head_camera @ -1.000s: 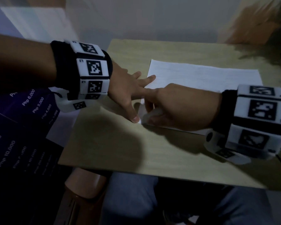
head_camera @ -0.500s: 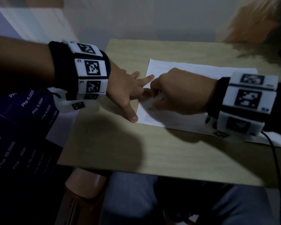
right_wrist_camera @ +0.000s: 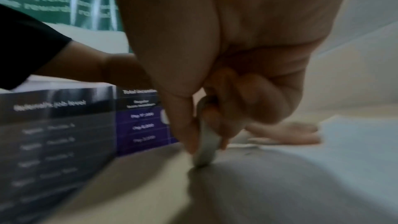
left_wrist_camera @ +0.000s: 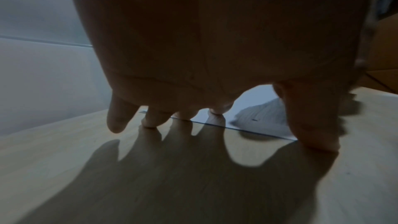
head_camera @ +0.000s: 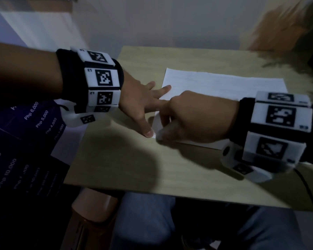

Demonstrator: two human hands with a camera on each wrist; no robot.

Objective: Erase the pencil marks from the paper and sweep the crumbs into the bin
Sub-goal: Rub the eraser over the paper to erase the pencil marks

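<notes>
The left hand [head_camera: 139, 101] is spread flat, palm down, with its fingers [left_wrist_camera: 150, 118] straight and fanned; the thumb tip is pressed down near the right hand [head_camera: 193, 120]. The right hand is curled into a loose fist, knuckles up, and an eraser [right_wrist_camera: 205, 147] is pinched between its thumb and bent fingers [right_wrist_camera: 221, 132]. Both forearms are stretched forward, and marker-tagged bands are worn on both wrists.
</notes>
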